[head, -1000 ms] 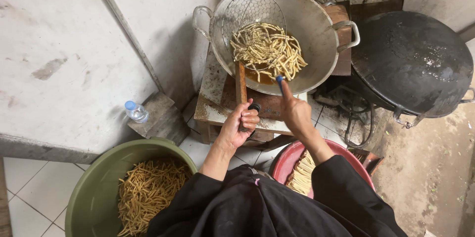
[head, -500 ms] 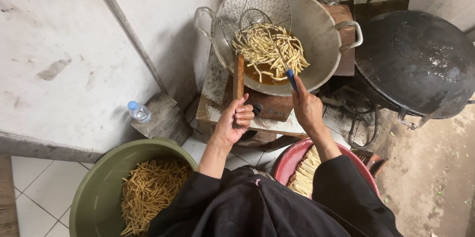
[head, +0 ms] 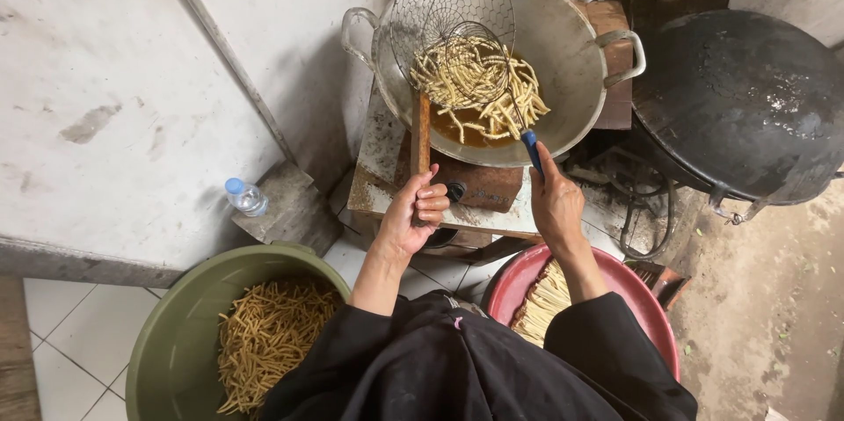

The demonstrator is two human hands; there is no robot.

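While the left hand [head: 411, 214] is closed around the wooden handle [head: 421, 133] of a large wire skimmer [head: 450, 1], the right hand [head: 556, 203] grips the blue handle [head: 533, 150] of a smaller wire tool [head: 476, 59], probably a second strainer, though its head is partly lost among the food. Both hands are clamped on their handles and sit apart, one at each side of the near rim of the wok [head: 563, 43]. The big skimmer's mesh leans against the wok's far wall, raised above the oil. The smaller tool's head lies down in the fried sticks [head: 479, 83], which float in brown oil at the wok's bottom. The wok sits on a stained stand [head: 382, 162] against the wall. To its right is a black wok [head: 743, 100], well apart from the hands. Near the person's left side stands a green tub [head: 171, 342] holding more golden sticks. A red basin [head: 633, 298] with pale sticks shows under the right forearm. A small plastic bottle [head: 246, 198] stands on a ledge at the wall, left of the stand.
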